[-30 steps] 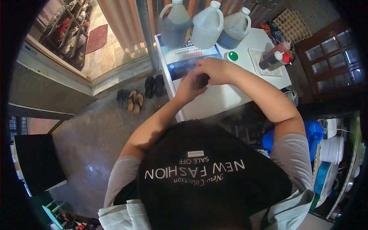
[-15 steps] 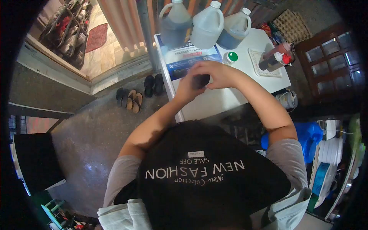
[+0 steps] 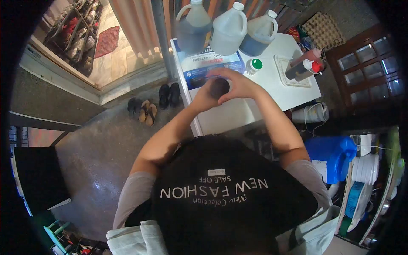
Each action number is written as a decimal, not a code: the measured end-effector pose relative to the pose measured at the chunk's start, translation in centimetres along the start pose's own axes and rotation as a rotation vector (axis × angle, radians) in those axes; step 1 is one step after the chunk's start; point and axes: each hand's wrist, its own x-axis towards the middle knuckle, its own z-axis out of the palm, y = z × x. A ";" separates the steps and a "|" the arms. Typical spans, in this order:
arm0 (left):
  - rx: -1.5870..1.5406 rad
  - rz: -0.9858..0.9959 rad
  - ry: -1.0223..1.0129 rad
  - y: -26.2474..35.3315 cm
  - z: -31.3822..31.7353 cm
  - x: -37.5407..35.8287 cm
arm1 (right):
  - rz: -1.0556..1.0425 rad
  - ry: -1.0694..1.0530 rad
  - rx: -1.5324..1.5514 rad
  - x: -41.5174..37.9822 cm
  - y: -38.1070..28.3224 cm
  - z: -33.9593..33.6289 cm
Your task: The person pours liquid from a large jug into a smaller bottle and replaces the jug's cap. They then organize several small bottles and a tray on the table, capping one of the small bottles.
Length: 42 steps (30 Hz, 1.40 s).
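Both hands are together above the near left part of a white freezer top [image 3: 229,117]. My left hand [image 3: 202,97] is wrapped round a dark, round-ended object [image 3: 219,88], perhaps a bottle or jar; its kind cannot be made out. My right hand [image 3: 240,86] curves over the same object from the other side, thumb and fingers closed around it. Most of the object is hidden by the fingers. Just beyond the hands lies the blue and white freezer label [image 3: 212,63]. A small clear jar with a green lid [image 3: 255,65] stands right of it.
Three large jugs [image 3: 228,36] stand at the back of the freezer top. At right, a tray [image 3: 284,68] bears squeeze bottles [image 3: 298,70]. Sandals [image 3: 148,112] lie on the floor at left. A blue container [image 3: 333,157] and a shelf with white lids [image 3: 365,168] are at right.
The dark object has tipped so its round end faces me more. My right hand has shifted slightly left and its elbow has come inward. The view has moved a little.
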 end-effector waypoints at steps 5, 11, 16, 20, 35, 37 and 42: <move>-0.097 -0.126 -0.292 0.9 -1.7 0.7 | 0.003 0.105 0.339 -0.6 3.8 4.2; -0.018 -0.050 -0.101 1.8 -0.1 -0.2 | -0.051 0.462 0.066 -0.7 3.6 6.8; 0.015 0.017 0.057 2.2 1.5 -0.5 | 0.033 0.622 -0.077 -1.0 3.2 7.6; 0.088 -0.014 -0.310 1.0 -1.8 0.9 | -0.020 0.404 0.164 -1.9 4.0 5.7; 0.015 0.021 -0.023 1.7 1.4 -0.4 | 0.068 0.835 -0.059 -1.3 2.3 9.1; -0.015 0.008 0.037 1.2 1.8 -0.5 | 0.078 0.882 -0.103 -1.1 1.9 9.4; -0.010 0.099 0.189 1.1 3.2 -1.2 | 0.333 0.804 -0.017 -1.7 2.1 10.5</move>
